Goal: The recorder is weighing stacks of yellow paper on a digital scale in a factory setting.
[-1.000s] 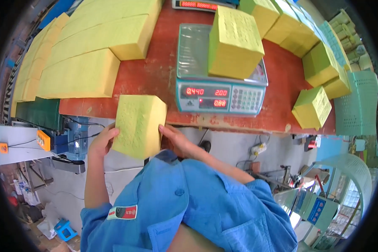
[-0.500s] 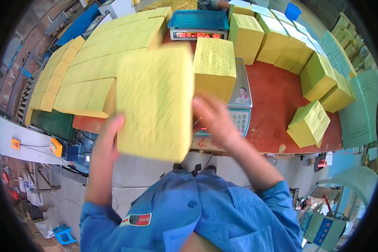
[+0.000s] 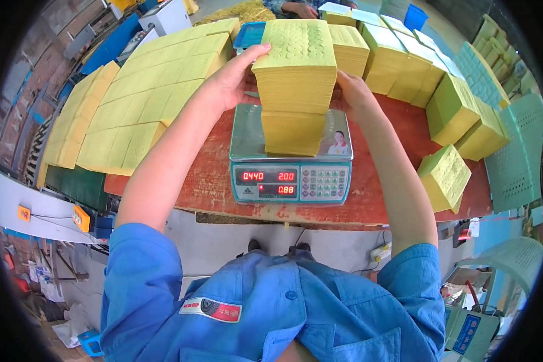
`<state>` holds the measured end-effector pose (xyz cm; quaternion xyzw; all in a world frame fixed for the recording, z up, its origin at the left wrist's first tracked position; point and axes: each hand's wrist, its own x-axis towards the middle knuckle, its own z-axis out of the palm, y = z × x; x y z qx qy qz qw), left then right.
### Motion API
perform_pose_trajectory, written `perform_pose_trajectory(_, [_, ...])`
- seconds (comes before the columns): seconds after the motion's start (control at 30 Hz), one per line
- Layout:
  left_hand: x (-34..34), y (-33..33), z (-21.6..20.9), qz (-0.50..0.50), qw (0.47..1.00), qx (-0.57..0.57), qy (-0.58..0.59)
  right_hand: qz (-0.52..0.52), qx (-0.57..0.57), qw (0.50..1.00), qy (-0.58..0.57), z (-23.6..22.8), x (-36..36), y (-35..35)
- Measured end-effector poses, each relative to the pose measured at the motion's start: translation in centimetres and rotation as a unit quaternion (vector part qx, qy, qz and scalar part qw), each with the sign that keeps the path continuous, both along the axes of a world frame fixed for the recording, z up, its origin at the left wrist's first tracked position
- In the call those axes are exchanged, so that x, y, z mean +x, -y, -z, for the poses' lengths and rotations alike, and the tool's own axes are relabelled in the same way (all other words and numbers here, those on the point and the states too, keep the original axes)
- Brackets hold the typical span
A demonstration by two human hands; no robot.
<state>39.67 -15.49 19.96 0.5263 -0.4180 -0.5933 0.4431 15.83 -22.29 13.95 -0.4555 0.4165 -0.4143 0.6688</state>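
Both my hands hold a thick stack of yellow paper (image 3: 295, 84) with a perforated wavy pattern on its top sheet. My left hand (image 3: 232, 75) grips the left side, its thumb at the upper edge. My right hand (image 3: 353, 93) is closed against the right side, some fingers hidden behind the paper. This stack rests on a lower yellow paper stack (image 3: 292, 133), which stands on the metal pan of a digital scale (image 3: 241, 145). Red digits glow on the scale's front.
Rows of yellow paper stacks (image 3: 157, 84) fill the table's left side. More stacks (image 3: 389, 60) line the back right, and one stack (image 3: 443, 178) leans near the right edge. A second scale's blue tray (image 3: 250, 34) shows behind. Another person's hand (image 3: 301, 9) is across the red table (image 3: 380, 151).
My hands have carried the paper stack forward and right, from in front of me to atop the stack on the scale. It has turned, and the scale's display is now uncovered.
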Motion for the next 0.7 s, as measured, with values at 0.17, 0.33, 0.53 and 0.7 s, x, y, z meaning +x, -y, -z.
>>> perform_pose_trajectory(0.17, [0.2,-0.3,0.2,-0.001,0.999,-0.039,0.036,-0.006,-0.027,0.999,-0.03,0.4,-0.5,-0.2])
perform_pose_trajectory(0.33, [0.6,-0.5,1.4,-0.014,0.999,-0.041,0.016,-0.005,-0.044,0.998,-0.041,0.1,0.2,-1.1])
perform_pose_trajectory(0.53, [0.0,-1.9,1.3,-0.009,0.998,-0.056,0.027,0.012,-0.075,0.991,-0.107,0.6,0.2,-1.6])
perform_pose_trajectory(0.7, [0.3,-1.7,2.4,-0.015,0.997,-0.072,0.039,0.032,-0.087,0.987,-0.134,1.1,0.3,-1.9])
